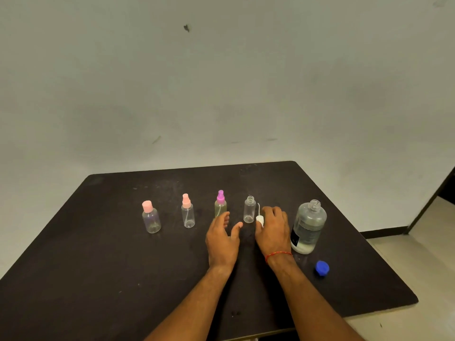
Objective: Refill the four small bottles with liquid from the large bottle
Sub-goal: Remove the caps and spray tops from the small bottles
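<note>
Dark table [123, 267] seen from above. Near its right edge stands the large bottle [309, 226], uncapped and mostly full of clear liquid. Just left of it the right hand [272, 230] pinches a white spray top [259, 220] (dip tube pointing up). The left hand [222, 238] hovers open, fingers relaxed. Four small bottles stand in a row across the table's middle. The rightmost bottle [249, 209] is open and looks empty, while the purple-topped bottle [220, 204], pink spray bottle [188, 214] and pink-capped bottle [151, 217] are closed. A blue cap [322, 268] lies toward the front right corner. The step in hand seems to be filling the open bottle; next, probably set the top down, then pour steadily into that narrow neck
</note>
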Action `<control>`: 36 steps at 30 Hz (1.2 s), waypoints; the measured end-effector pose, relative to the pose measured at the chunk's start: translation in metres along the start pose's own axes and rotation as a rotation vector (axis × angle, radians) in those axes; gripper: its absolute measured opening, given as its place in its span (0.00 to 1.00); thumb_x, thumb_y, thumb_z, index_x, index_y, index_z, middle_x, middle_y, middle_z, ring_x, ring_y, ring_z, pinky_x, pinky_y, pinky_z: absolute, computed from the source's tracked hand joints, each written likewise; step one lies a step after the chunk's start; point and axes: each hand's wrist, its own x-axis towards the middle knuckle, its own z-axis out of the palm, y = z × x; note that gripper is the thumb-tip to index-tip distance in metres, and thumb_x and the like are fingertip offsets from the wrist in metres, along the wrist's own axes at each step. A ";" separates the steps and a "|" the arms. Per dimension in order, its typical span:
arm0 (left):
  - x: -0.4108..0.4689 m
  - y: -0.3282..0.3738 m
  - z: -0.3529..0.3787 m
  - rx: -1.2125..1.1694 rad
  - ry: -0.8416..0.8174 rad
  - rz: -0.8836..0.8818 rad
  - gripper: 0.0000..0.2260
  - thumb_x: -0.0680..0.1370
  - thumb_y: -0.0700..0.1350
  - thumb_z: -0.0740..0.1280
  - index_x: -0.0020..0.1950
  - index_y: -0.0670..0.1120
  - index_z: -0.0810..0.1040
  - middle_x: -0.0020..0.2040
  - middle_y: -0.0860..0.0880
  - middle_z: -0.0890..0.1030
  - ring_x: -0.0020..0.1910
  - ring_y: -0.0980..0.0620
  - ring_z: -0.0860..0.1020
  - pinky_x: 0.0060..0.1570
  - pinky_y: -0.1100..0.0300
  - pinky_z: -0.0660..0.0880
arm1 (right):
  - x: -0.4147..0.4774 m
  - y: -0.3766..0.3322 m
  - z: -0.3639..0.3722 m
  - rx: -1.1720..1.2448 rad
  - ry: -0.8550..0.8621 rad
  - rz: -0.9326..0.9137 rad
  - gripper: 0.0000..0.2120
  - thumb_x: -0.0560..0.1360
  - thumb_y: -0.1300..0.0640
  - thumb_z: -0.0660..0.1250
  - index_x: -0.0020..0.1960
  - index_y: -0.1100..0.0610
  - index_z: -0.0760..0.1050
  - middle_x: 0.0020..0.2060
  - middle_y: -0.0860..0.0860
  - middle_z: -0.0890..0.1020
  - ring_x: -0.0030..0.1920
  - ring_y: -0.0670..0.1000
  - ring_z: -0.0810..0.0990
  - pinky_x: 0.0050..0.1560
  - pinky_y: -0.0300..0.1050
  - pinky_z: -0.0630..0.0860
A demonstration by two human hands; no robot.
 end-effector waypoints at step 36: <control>0.018 -0.002 -0.046 -0.096 -0.100 0.040 0.15 0.78 0.39 0.72 0.55 0.59 0.78 0.49 0.59 0.83 0.51 0.64 0.81 0.50 0.69 0.76 | 0.039 -0.100 -0.026 0.099 -0.375 -0.233 0.09 0.75 0.46 0.71 0.46 0.51 0.76 0.39 0.48 0.79 0.41 0.48 0.77 0.43 0.40 0.75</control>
